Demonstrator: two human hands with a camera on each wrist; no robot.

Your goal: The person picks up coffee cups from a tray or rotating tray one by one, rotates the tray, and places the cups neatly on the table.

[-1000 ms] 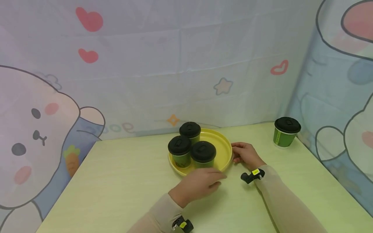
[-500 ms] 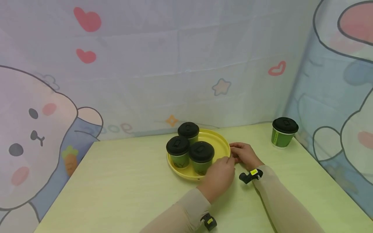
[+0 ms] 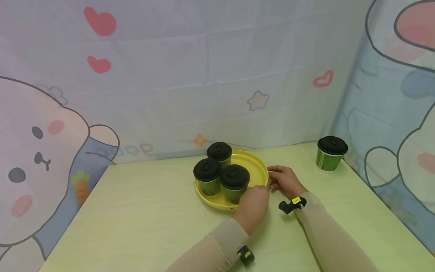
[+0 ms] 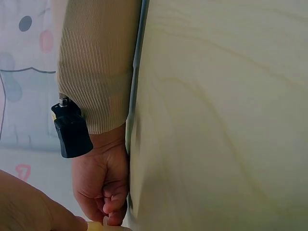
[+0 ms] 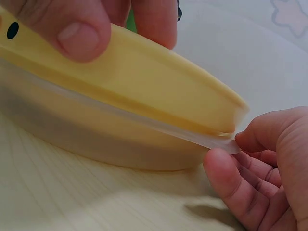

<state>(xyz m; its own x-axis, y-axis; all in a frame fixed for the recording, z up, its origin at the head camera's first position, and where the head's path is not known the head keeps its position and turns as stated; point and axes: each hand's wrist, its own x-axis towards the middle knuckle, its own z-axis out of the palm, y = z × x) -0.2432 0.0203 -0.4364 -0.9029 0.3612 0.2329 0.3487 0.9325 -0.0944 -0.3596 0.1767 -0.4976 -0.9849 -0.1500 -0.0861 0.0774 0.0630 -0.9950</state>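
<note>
The yellow tray (image 3: 256,162) lies ahead of the left hand (image 3: 252,208) and to the left of the right hand (image 3: 287,182). The left hand is clamped on its near-right rim, thumb against the outer wall and fingers over the edge. The right hand's thumb and fingers come together on a pale translucent edge (image 5: 185,136) under the yellow wall; whether this is part of the tray, I cannot tell.

Three lidded green cups stand upright on the tray: the near cup (image 3: 234,195) just left of the left hand's fingers, the left cup (image 3: 210,187) farther left, the rear cup (image 3: 225,162) beyond both. The fourth cup (image 3: 329,160) stands on the table (image 3: 153,211), well apart from the right hand, beyond it and to its right. Past both hands and the tray hangs a printed cloth (image 3: 163,75).
</note>
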